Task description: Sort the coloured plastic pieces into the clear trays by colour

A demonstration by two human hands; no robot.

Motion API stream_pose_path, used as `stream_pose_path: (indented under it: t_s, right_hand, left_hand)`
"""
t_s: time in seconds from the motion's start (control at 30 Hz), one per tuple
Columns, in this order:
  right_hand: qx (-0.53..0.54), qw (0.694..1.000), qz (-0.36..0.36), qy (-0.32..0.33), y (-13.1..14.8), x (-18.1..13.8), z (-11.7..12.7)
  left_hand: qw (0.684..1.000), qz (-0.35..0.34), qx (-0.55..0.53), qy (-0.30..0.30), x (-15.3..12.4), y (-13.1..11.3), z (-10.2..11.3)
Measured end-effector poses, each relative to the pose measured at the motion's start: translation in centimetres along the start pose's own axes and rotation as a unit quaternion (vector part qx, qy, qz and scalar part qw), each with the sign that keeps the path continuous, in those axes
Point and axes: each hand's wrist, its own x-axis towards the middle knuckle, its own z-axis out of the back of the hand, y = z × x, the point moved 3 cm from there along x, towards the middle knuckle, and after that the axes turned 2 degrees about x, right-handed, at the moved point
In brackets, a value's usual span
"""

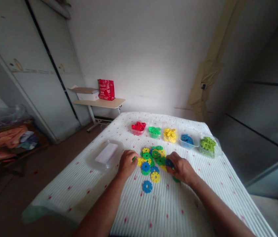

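The person's left hand [128, 163] is at the left edge of a loose pile of discs [155, 153] on the cloth [178, 207], its fingers curled and pinched about a green piece [134, 159], of which only a sliver shows. The right hand [182, 167], at the pile's right edge, has thumb and fingers closed on a blue disc [169, 163]; a green disc [176, 179] lies partly hidden beneath that hand. Between the hands the pile mixes blue, green and yellow, many overlapping. A yellow disc [155, 177] lies at its near edge, and a lone blue one [147, 186] sits apart, nearer the person. Beyond the pile five clear tubs stand in a row, holding, from left to right, red pieces [139, 126], green pieces [155, 130], yellow pieces [170, 134], blue pieces [187, 139] and lime pieces [208, 144]. Left of the left hand is a clear tray [119, 145] with a pale slab [107, 153] in it. By the wall, a side table [109, 103] bears a box [88, 95] and a red bag [106, 89]
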Motion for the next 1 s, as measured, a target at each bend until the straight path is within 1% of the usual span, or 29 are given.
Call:
stream_pose_path:
  t_s: [0.1,0.2,0.3,0.4,0.53,0.7,0.87,1.0]
  right_hand:
    - [-0.021,0.999,0.042,0.001,1.8,0.8,-0.4]
    - [-0.059,0.995,0.068,0.032,3.1,1.6,-1.3]
    - [-0.073,0.992,0.082,0.058,4.1,1.5,-2.1]
    - [-0.068,0.992,0.085,0.065,4.6,1.1,-2.3]
    - [-0.067,0.993,0.070,0.064,4.6,1.1,-2.2]
    - [-0.066,0.995,0.023,0.067,4.5,1.7,-2.5]
    - [-0.078,0.991,-0.030,0.102,5.7,2.4,-3.3]
    - [-0.114,0.988,-0.043,0.092,6.7,2.9,-3.6]
  left_hand:
    - [1.000,-0.001,-0.001,-0.004,0.0,0.0,0.0]
    - [1.000,0.003,-0.001,-0.009,0.0,-0.1,0.1]
    - [1.000,0.004,-0.004,-0.011,0.0,-0.3,0.2]
    - [1.000,-0.001,-0.005,-0.012,0.1,-0.3,0.2]
    - [1.000,0.001,-0.007,-0.013,0.1,-0.2,0.1]
    - [1.000,0.006,-0.006,-0.009,0.1,-0.1,0.1]
    - [1.000,0.003,-0.010,-0.014,0.0,-0.3,0.3]
    - [1.000,-0.001,-0.010,-0.014,0.0,-0.4,0.3]
